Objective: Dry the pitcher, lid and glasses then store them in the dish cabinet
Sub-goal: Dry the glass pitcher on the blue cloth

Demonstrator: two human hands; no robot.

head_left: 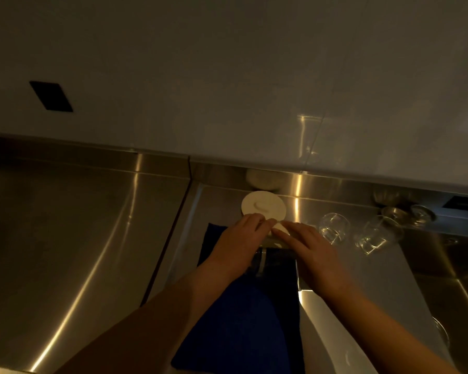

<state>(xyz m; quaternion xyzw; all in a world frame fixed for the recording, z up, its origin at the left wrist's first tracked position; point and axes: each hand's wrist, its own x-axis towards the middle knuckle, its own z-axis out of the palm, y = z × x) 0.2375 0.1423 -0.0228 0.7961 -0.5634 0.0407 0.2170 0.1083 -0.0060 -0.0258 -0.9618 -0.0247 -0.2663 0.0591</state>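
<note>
Two hands meet over a dark blue towel (227,314) spread on the steel bench (79,238), reaching toward its back edge. The left hand (235,244) and the right hand (308,249) come together at a round white lid (262,206), which sits close to the back edge, just under the raised steel lip below the wall (227,76). The lid's near rim is hidden under the fingertips; the fingers of both hands lie fairly straight and close together, touching or pressing on something pale at that rim, though the dim light keeps me from telling whether anything is pinched. Beneath the hands and between the wrists, a clear glass body shows on the towel, likely the pitcher (261,261), mostly covered by the hands.

To the right of the hands, two clear glasses stand on the bench: one glass (334,228) just beside the right hand, a second glass (376,236) further right. Behind them, at the back edge, more stemmed glassware (395,211) shows only blurrily. A sink (457,292) drops away at the bench's right end. A dark rectangular plate (50,96) sits on the wall at the left.
</note>
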